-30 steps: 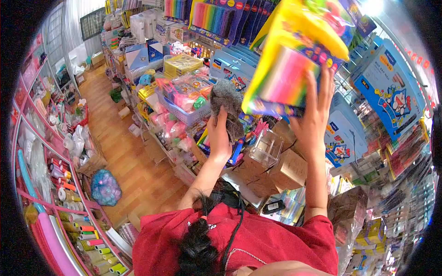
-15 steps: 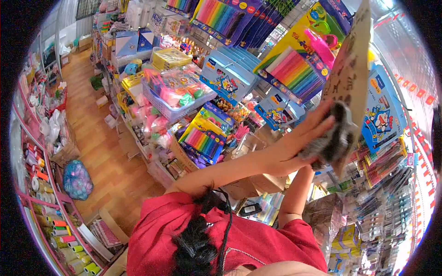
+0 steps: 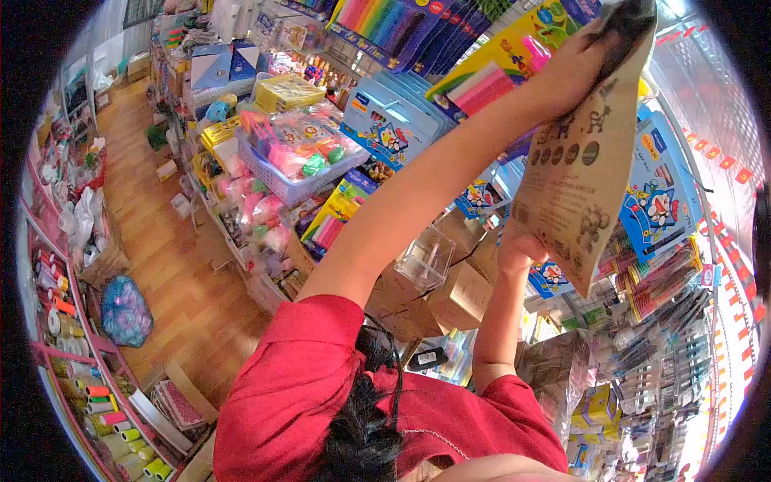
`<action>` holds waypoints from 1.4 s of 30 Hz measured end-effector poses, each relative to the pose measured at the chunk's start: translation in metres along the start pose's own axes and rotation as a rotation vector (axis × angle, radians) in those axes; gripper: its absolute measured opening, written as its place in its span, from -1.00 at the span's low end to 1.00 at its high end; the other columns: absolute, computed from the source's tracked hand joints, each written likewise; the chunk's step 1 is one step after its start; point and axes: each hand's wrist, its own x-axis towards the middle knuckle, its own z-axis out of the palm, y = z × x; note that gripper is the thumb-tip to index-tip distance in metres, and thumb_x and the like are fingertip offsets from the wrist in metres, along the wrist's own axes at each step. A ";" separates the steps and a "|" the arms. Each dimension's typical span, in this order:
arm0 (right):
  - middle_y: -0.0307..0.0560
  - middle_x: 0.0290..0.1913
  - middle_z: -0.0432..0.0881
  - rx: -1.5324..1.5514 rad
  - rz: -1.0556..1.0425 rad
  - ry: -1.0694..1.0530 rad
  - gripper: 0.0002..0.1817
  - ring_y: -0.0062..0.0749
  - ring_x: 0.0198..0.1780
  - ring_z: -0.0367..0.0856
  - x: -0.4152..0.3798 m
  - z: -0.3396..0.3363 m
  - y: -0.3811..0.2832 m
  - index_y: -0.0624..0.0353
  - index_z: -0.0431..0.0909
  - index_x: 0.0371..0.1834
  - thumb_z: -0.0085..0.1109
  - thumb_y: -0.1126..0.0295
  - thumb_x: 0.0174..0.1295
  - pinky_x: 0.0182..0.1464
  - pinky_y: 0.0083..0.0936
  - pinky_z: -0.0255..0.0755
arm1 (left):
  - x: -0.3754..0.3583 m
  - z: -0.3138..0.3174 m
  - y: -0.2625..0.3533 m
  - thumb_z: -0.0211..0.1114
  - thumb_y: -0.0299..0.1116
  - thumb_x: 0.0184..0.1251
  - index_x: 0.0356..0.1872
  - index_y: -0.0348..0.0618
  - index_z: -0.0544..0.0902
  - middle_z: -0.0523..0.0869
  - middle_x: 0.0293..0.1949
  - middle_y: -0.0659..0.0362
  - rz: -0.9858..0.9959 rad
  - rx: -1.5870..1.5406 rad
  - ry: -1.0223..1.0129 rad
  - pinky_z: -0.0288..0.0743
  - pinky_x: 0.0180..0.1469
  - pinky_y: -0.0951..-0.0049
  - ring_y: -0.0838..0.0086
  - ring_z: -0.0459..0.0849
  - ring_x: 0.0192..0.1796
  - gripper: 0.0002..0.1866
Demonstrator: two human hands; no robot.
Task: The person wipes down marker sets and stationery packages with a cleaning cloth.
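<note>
A flat brown pack (image 3: 574, 185), printed with dark cartoon figures and text, stands tilted on the right. My right hand (image 3: 524, 251) is closed at its lower left edge, the fingertips partly hidden. Near the pack's top my left hand (image 3: 574, 72) presses a dark grey cloth (image 3: 630, 36) against it, with the arm stretched across the view. Behind the pack hang blue marker packs (image 3: 660, 189) and a yellow colour-pen pack (image 3: 514, 52).
A lilac basket (image 3: 301, 189) of bagged goods sits on the crowded shelf at left. Below are cardboard boxes (image 3: 459, 296) and a clear plastic container (image 3: 426, 257). A stuffed blue bag (image 3: 126, 312) lies on the wooden floor (image 3: 181, 277). Spools (image 3: 104, 406) fill a side rack.
My left hand and the cloth have moved up from the pack's lower part to its top. The pack's printed face now shows more, and my right hand has come into view.
</note>
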 end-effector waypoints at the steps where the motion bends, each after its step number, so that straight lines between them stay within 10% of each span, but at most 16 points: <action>1: -0.09 0.41 -0.03 0.013 0.006 -0.004 -0.17 -0.22 0.40 -0.05 0.000 0.002 0.002 0.12 -0.07 0.39 -0.03 -0.05 0.13 0.40 -0.27 -0.21 | -0.013 -0.006 -0.002 -0.05 -0.21 0.38 0.24 -0.21 0.27 0.40 0.15 -0.02 -0.099 0.050 -0.031 0.14 0.26 0.41 0.32 0.34 0.19 -0.52; 8: -0.12 0.40 0.01 0.139 -0.025 -0.123 -0.18 -0.23 0.39 -0.03 0.005 0.011 -0.009 0.15 -0.01 0.38 -0.08 -0.12 0.15 0.41 -0.28 -0.21 | -0.157 0.014 -0.021 0.00 -0.21 0.28 0.32 -0.07 0.20 -0.01 0.40 -0.02 0.099 0.072 0.055 -0.26 0.40 0.16 0.15 -0.13 0.45 -0.43; 14: -0.09 0.28 0.15 -0.054 -0.054 -0.019 -0.36 -0.24 0.27 0.10 0.001 0.002 -0.006 0.23 0.12 0.26 -0.15 0.16 0.09 0.31 -0.30 -0.05 | -0.045 0.014 0.001 0.08 -0.21 0.25 0.30 -0.09 0.24 0.14 0.35 -0.06 0.399 0.067 -0.074 -0.09 0.37 0.24 0.19 0.06 0.40 -0.42; 16: -0.07 0.24 0.19 -0.198 -0.067 -0.002 -0.41 -0.24 0.24 0.15 -0.006 0.003 0.002 0.26 0.17 0.22 -0.17 0.26 0.07 0.28 -0.31 0.00 | -0.008 0.014 0.020 0.09 -0.17 0.28 0.24 -0.16 0.31 0.42 0.16 0.02 0.113 -0.108 -0.077 0.14 0.27 0.43 0.38 0.34 0.23 -0.47; 17: -0.07 0.22 0.22 -0.286 -0.078 0.003 -0.43 -0.24 0.22 0.17 -0.008 0.002 0.006 0.27 0.19 0.20 -0.18 0.31 0.06 0.27 -0.32 0.03 | 0.019 0.017 0.008 0.06 -0.12 0.32 0.10 -0.22 0.42 0.56 -0.12 0.17 0.350 -0.186 -0.077 0.34 0.06 0.53 0.55 0.48 -0.06 -0.56; 24: -0.02 0.08 0.38 -0.689 -0.178 -0.034 -0.53 -0.25 0.08 0.32 -0.017 0.014 0.027 0.37 0.34 0.06 -0.25 0.64 -0.01 0.15 -0.35 0.21 | -0.002 -0.024 -0.037 -0.06 0.05 0.35 0.01 -0.18 0.47 0.56 -0.20 0.23 -0.244 -0.248 -0.104 0.37 -0.10 0.52 0.60 0.47 -0.19 -0.51; 29: 0.28 0.43 -0.28 -0.579 -0.518 -0.268 -0.16 0.18 0.44 -0.22 0.041 0.064 -0.013 -0.20 -0.08 0.42 0.17 0.15 0.09 0.35 -0.06 -0.16 | -0.106 -0.028 -0.052 -0.09 0.12 0.35 0.24 -0.24 0.27 0.42 0.10 0.15 -0.182 0.103 0.013 0.22 0.17 0.48 0.51 0.34 0.10 -0.34; 36: 0.32 0.42 -0.28 -0.663 -0.130 -0.192 -0.16 0.27 0.41 -0.19 -0.001 0.014 0.003 -0.33 -0.08 0.42 0.16 0.14 0.08 0.33 0.02 -0.12 | -0.128 -0.013 0.027 -0.05 -0.07 0.41 0.27 -0.32 0.19 0.33 0.21 0.10 -0.535 -0.082 -0.005 0.07 0.29 0.46 0.49 0.23 0.23 -0.42; 38: 0.32 0.42 -0.28 -0.523 -0.459 -0.229 -0.15 0.28 0.41 -0.18 0.038 0.060 -0.030 -0.35 -0.08 0.42 0.19 0.12 0.06 0.32 0.02 -0.10 | -0.080 -0.013 0.046 -0.06 -0.08 0.41 0.27 -0.31 0.19 0.33 0.21 0.10 -0.464 -0.037 -0.077 0.07 0.29 0.45 0.49 0.24 0.23 -0.42; 42: 0.32 0.43 -0.27 -0.531 -0.174 -0.245 -0.14 0.27 0.42 -0.21 0.007 0.041 -0.012 -0.35 0.03 0.39 0.28 0.14 -0.02 0.33 0.00 -0.10 | -0.004 -0.021 0.042 -0.07 -0.08 0.41 0.27 -0.31 0.20 0.33 0.21 0.08 -0.307 -0.042 -0.122 0.10 0.29 0.43 0.45 0.26 0.23 -0.43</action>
